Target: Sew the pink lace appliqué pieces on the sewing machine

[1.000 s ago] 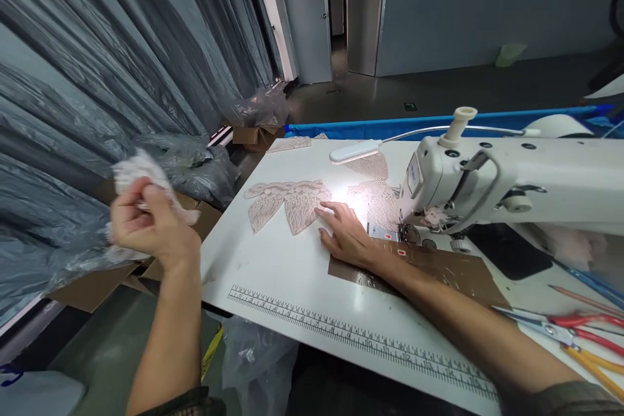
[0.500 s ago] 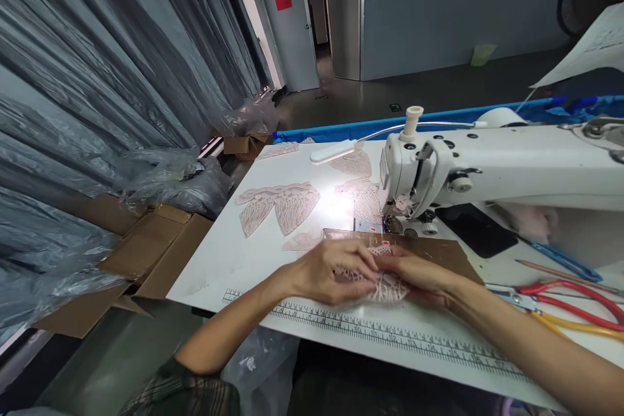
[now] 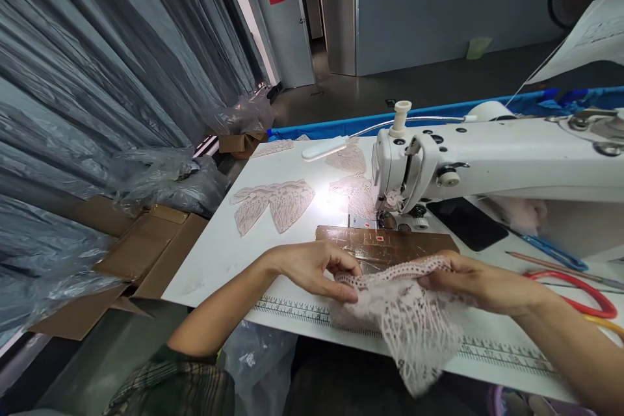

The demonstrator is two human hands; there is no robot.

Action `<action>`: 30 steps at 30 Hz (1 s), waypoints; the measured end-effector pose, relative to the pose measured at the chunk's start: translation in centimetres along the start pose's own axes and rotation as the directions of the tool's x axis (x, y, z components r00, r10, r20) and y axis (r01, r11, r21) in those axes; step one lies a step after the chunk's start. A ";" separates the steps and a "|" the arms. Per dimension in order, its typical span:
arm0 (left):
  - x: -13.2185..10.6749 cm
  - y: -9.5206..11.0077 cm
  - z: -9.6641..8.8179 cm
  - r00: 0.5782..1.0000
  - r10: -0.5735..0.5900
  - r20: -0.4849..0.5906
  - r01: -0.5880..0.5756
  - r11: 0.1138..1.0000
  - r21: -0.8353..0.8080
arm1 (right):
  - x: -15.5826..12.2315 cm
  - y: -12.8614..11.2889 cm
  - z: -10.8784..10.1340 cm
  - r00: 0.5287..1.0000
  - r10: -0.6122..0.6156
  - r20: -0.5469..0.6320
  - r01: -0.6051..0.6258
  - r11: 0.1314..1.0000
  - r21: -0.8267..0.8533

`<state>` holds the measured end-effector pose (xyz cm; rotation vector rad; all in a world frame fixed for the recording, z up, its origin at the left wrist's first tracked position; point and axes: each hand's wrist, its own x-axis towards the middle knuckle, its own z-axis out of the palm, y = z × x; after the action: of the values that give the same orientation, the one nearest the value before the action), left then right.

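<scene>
Lace piece, pale pink, suspended between two points of hold. Its upper border, a narrow band pierced by rows of small holes, is pinched by the left grip at one end and by the right grip at the other, rising toward the latter. Below the band, I see openwork falling in loose folds, its long strands narrowing to a lowermost point. The fabric hangs at the near side of the desk, its tip appearing past the edge. Finer pattern is blurred.
</scene>
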<state>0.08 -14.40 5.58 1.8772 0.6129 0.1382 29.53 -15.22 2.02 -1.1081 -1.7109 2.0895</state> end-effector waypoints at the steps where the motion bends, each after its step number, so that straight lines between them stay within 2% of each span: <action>1: 0.0 -0.4 -0.5 0.999 -0.039 -0.021 0.039 0.999 -0.010 | 0.3 0.1 -0.6 0.999 0.007 -0.053 -0.007 1.000 0.009; 3: 0.4 -1.7 -1.3 0.984 -0.150 -0.091 0.147 0.988 -0.039 | 1.3 0.2 -1.7 0.983 -0.010 -0.181 0.006 1.000 -0.021; 5: 1.0 -3.2 -1.8 0.949 -0.253 -0.189 0.240 0.967 -0.088 | 2.4 0.2 -2.5 0.972 -0.073 -0.222 0.039 0.987 -0.153; 7: 1.5 -4.5 -1.9 0.903 -0.305 -0.302 0.279 0.952 -0.128 | 3.2 0.2 -3.1 0.964 -0.111 -0.243 0.041 0.960 -0.275; 9: 1.8 -5.3 -1.7 0.872 -0.309 -0.378 0.277 0.951 -0.140 | 3.6 0.4 -3.6 0.940 -0.169 -0.297 0.062 0.939 -0.338; 13: 1.7 -5.6 -1.6 0.863 -0.290 -0.414 0.261 0.957 -0.126 | 3.7 1.2 -4.0 0.905 -0.195 -0.378 0.062 0.940 -0.336; 19: 1.9 -5.4 -1.3 0.845 -0.272 -0.460 0.246 0.962 -0.117 | 3.8 2.2 -3.9 0.894 -0.261 -0.364 0.147 0.938 -0.313; 24: 2.2 -6.2 -1.1 0.783 -0.228 -0.579 0.245 0.968 -0.050 | 3.6 2.2 -3.8 0.869 -0.265 -0.419 0.092 0.917 -0.388; 25: 2.1 -6.4 -1.2 0.774 -0.226 -0.591 0.252 0.967 -0.040 | 3.4 2.0 -3.8 0.854 -0.280 -0.438 0.080 0.903 -0.422; 26: 2.1 -6.4 -1.2 0.771 -0.223 -0.596 0.254 0.967 -0.033 | 3.2 1.8 -3.8 0.818 -0.312 -0.484 0.059 0.881 -0.469; 29: 2.2 -5.8 -0.6 0.764 -0.175 -0.621 0.223 0.975 0.001 | 2.5 0.8 -3.2 0.602 -0.401 -0.691 -0.067 0.837 -0.544; 30: 2.3 -5.4 -0.1 0.761 -0.141 -0.633 0.197 0.980 0.018 | 2.4 0.5 -2.8 0.583 -0.361 -0.727 -0.084 0.864 -0.496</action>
<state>0.12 -11.77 0.34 1.8293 1.2645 0.6549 29.85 -11.83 0.53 -1.6345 -1.7200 0.7497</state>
